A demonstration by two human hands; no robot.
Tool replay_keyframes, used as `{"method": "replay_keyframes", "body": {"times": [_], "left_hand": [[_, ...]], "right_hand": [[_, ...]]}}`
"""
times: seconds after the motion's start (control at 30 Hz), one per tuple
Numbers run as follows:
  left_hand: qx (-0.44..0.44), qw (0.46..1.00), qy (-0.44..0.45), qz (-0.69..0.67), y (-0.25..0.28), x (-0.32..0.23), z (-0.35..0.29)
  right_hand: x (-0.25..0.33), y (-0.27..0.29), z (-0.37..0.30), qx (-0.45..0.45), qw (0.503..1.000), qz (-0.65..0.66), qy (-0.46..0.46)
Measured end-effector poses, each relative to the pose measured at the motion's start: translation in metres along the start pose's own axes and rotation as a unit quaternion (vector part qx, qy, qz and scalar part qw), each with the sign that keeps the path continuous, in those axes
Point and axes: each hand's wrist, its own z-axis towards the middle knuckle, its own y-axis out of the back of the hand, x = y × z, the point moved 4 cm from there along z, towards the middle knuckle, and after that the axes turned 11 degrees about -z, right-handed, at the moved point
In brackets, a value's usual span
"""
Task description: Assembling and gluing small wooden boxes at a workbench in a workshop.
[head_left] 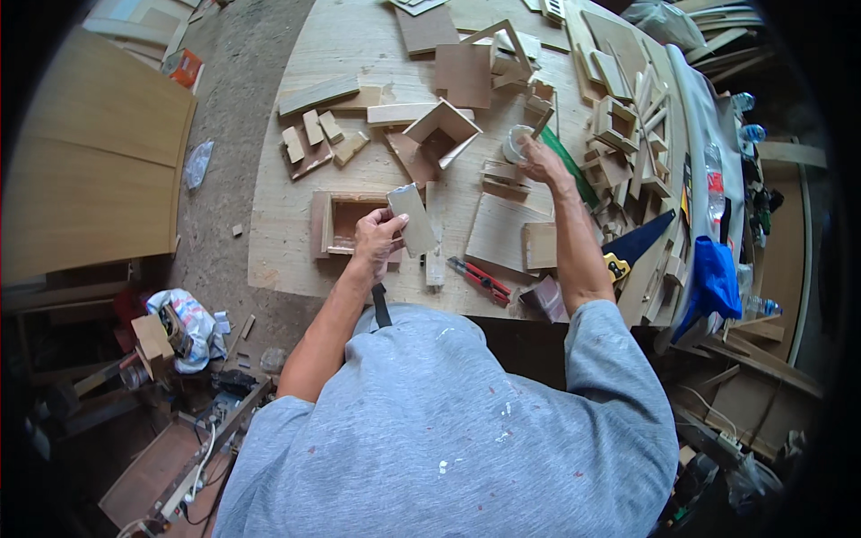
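My left hand point(378, 235) is closed on a small flat wooden board point(413, 222), held tilted with a whitish smear along its far edge. Beneath that hand lies an open wooden box frame point(332, 226) on the workbench point(278, 260). My right hand point(543, 163) reaches forward to a small whitish cup point(515, 146), its fingers closed around a thin wooden stick point(543, 122) that slants up beside the cup's rim. Whether the stick's lower end is inside the cup is hidden by the fingers.
A square open box point(443, 134) and several small blocks point(313, 127) lie ahead. A red utility knife point(482, 280) is near the front edge. On the right are a handsaw point(639, 242), stacked small wooden frames point(616, 124) and a blue bag point(708, 282).
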Motion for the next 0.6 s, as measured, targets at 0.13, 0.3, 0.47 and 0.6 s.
{"method": "replay_keyframes", "body": {"times": [0.13, 0.3, 0.47, 0.6], "left_hand": [[-0.019, 0.999, -0.011, -0.03, 0.009, -0.001, 0.001], [-0.034, 0.996, -0.027, -0.075, 0.007, -0.001, 0.003], [-0.032, 0.995, -0.026, -0.09, 0.008, -0.005, 0.002], [-0.046, 0.991, -0.038, -0.117, 0.014, -0.007, 0.005]], "right_hand": [[0.017, 0.024, 0.009, 0.07, 0.998, 0.001, -0.001], [0.009, 0.032, -0.001, -0.007, 0.998, 0.067, 0.012], [0.058, 0.071, -0.045, -0.168, 0.976, 0.136, 0.004], [0.164, 0.069, -0.114, -0.005, 0.765, 0.64, 0.076]]}}
